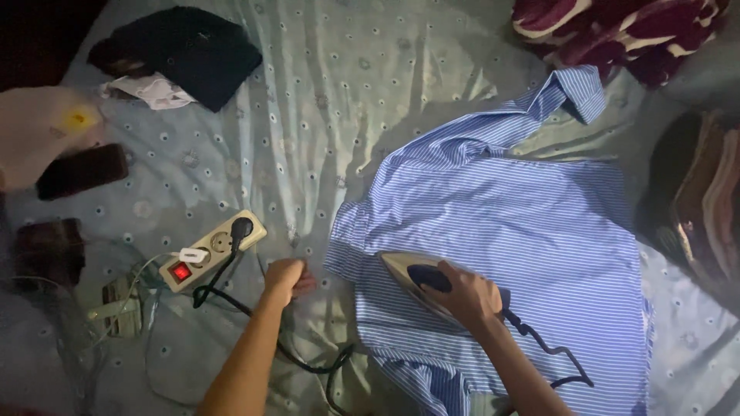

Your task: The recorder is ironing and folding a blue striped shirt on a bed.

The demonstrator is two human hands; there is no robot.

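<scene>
The right hand (pixel 469 295) covered the handle of the iron (pixel 412 279). The striped shirt (pixel 532 239) ran off the bottom edge (hem unseen). A dark heap (pixel 697 200) at the right edge stayed too dim to identify.

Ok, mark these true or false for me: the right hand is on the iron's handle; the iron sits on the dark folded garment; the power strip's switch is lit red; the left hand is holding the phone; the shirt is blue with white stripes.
1. The right hand is on the handle of the iron: true.
2. The iron sits on the dark folded garment: false, it rests on the striped shirt.
3. The power strip has a switch lit red: true.
4. The left hand holds the phone: false, it is a closed fist on the bedsheet, near the black cable.
5. The shirt is blue with white stripes: true.
</scene>
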